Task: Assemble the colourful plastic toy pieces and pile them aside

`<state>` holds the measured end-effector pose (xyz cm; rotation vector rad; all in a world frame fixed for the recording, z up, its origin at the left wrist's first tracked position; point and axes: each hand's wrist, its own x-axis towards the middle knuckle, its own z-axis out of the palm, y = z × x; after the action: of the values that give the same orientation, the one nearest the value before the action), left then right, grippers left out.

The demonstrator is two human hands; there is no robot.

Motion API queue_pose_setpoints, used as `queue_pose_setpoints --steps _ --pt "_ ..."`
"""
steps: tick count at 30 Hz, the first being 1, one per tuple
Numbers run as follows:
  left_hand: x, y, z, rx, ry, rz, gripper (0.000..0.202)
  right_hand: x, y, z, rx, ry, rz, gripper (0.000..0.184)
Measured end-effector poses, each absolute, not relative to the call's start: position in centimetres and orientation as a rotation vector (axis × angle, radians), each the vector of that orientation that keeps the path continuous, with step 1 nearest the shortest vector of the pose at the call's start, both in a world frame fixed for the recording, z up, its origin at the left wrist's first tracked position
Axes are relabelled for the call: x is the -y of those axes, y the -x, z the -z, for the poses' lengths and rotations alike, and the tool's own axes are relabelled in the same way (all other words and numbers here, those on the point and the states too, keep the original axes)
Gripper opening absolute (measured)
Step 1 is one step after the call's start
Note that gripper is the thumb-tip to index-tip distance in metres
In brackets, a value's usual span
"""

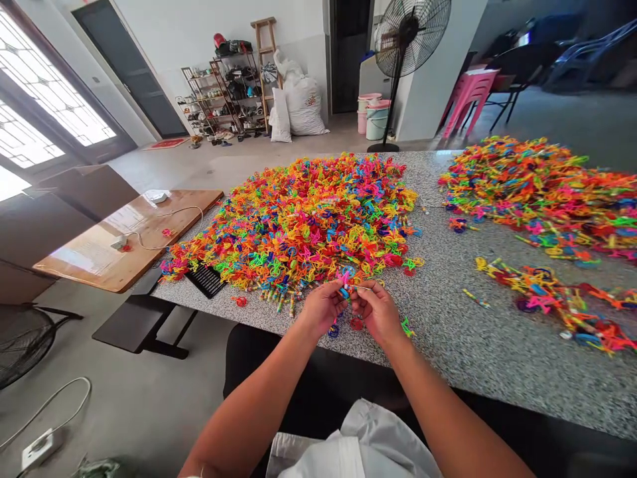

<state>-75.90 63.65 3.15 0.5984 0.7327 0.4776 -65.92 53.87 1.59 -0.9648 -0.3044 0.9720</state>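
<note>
We held our left hand (321, 307) and right hand (378, 309) close together just above the near edge of the speckled tabletop (448, 325). The fingers (336, 299) of both were pinched on a small blue plastic piece (344, 292) between them, just in front of the big pile (303, 219) of bright plastic pieces. A second pile (542, 186) and a smaller heap (547, 299) lay off to the right.

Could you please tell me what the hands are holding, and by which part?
The left hand and right hand pinch a small coloured piece between their fingertips; the exact part is unclear.
</note>
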Motion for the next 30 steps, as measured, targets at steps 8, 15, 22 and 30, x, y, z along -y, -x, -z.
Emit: queue_pose_setpoints --steps 8,15,22,30 --pt "-63.0 75.8 -3.2 -0.737 -0.529 -0.439 0.011 -53.3 66.2 -1.4 0.274 0.948 -0.935 0.028" --pt "-62.6 75.9 -3.0 -0.732 -0.534 -0.456 0.011 -53.2 66.5 -1.2 0.296 0.957 -0.911 0.029" --pt "-62.4 75.8 -2.9 -0.688 -0.575 -0.445 0.015 -52.9 66.8 -1.5 0.307 0.964 -0.844 0.03" --pt "-62.1 75.8 -2.8 -0.677 -0.521 -0.402 0.015 -52.8 67.0 -1.0 0.342 1.031 -0.787 0.027"
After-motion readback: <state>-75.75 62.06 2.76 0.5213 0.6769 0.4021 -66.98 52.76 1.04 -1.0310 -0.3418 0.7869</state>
